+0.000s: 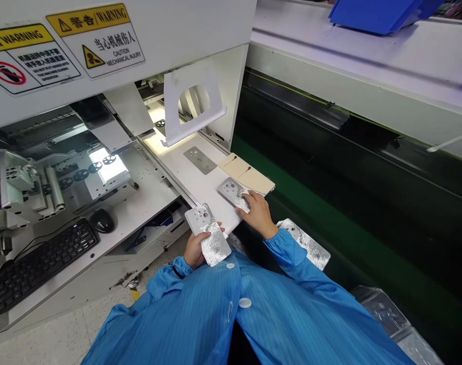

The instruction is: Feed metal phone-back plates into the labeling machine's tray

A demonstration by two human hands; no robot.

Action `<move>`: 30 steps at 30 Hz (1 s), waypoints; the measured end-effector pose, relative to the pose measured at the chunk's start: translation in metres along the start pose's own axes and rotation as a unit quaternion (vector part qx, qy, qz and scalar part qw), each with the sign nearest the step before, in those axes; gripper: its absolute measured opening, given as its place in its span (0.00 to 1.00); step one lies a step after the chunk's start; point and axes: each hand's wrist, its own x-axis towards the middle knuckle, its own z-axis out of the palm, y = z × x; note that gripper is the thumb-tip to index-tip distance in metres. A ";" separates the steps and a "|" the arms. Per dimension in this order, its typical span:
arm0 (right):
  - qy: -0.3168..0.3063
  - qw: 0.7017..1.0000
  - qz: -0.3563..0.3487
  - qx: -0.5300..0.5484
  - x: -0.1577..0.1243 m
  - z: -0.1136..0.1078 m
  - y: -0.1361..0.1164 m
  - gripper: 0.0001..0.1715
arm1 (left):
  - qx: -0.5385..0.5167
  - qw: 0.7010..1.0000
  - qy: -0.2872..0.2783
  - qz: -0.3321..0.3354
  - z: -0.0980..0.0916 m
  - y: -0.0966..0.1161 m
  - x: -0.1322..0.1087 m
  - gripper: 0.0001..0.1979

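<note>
My left hand (196, 248) grips a silvery phone back panel (216, 245) with round camera holes at its top end, thumb across its face. It is tilted just in front of the white platform (182, 177). My right hand (256, 214) has its thumb and fingers on the near end of a second phone back panel (231, 188) at the platform's front edge. A grey panel with holes (200, 159) lies farther back on the platform. To the right of my right sleeve, another silvery panel (310, 244) rests, partly hidden by the sleeve.
A cream board (246, 172) sits along the platform's right side. An upright white plate with a cutout (192, 104) stands over the lit opening. A keyboard (44, 261) and mouse (102, 221) are on the left ledge. A dark green belt (329, 243) runs along the right.
</note>
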 end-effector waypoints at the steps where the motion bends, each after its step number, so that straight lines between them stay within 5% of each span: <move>1: 0.000 1.000 -0.001 -0.003 0.001 0.000 0.000 0.29 | 0.001 1.000 0.000 0.002 0.000 0.000 0.000 0.28; 30: -0.022 0.999 -0.004 -0.032 0.013 0.001 -0.009 0.28 | -0.008 1.000 0.009 0.019 -0.001 -0.001 -0.007 0.31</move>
